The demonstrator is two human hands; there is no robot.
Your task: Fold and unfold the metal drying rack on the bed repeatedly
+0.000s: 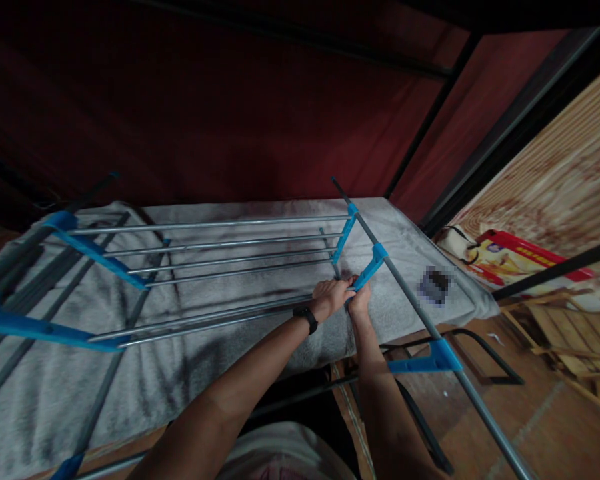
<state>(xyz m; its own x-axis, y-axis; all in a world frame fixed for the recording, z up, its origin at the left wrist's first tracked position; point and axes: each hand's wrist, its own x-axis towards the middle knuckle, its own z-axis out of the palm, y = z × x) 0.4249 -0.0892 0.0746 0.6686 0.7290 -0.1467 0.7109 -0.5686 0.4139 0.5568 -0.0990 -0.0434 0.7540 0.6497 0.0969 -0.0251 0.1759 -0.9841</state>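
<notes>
Hands meet at one spot on a drying rack, at the rack's right end where a blue plastic joint clips onto a long grey side pole. The left hand, with a black watch on its wrist, has its grip curled closed over the end of the nearest silver rail, fingers wrapped on top just left of the blue joint. The right hand comes up from below and presses against the same joint; its fingers look folded around the lower tip of the blue piece, though the left hand covers part of them and the exact hold is hard to make out. The two hands touch each other.

The rack is made of thin silver rails running left to right between blue plastic brackets, with grey poles crossing under them. It stands over a bed covered by a grey fleece blanket, which lies directly beneath the rails. Farther down the side pole from the joint sits another blue bracket. Right of the rack, beyond the bed's edge, a red and yellow packet lies by a patterned wall.
</notes>
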